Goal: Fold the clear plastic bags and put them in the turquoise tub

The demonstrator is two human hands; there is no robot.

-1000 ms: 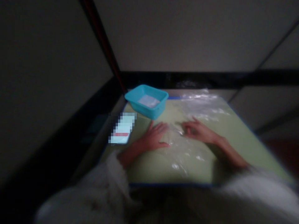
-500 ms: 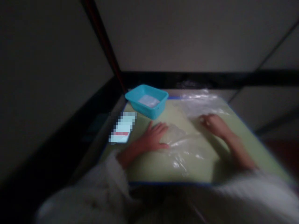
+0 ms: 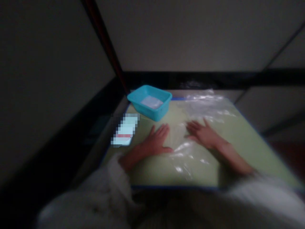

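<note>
A clear plastic bag (image 3: 183,152), creased and shiny, lies flat on the pale yellow-green table (image 3: 152,175). My left hand (image 3: 157,140) rests palm down at the bag's left edge with its fingers spread. Over the right side of the bag is my right hand (image 3: 201,133), fingers stretched out and palm down, holding nothing. More clear plastic (image 3: 209,105) lies crumpled beyond my right hand, at the table's far edge.
A turquoise basket (image 3: 163,111) stands at the back left of the table with a whitish, flat item (image 3: 152,102) inside. Nearer, at the left edge, lies a lit, blurred-out phone-like screen (image 3: 126,128). Walls rise behind and to the left.
My right hand has moved left and slightly nearer, from curled fingers to a flat, spread hand over the bag. My left hand has stayed in place.
</note>
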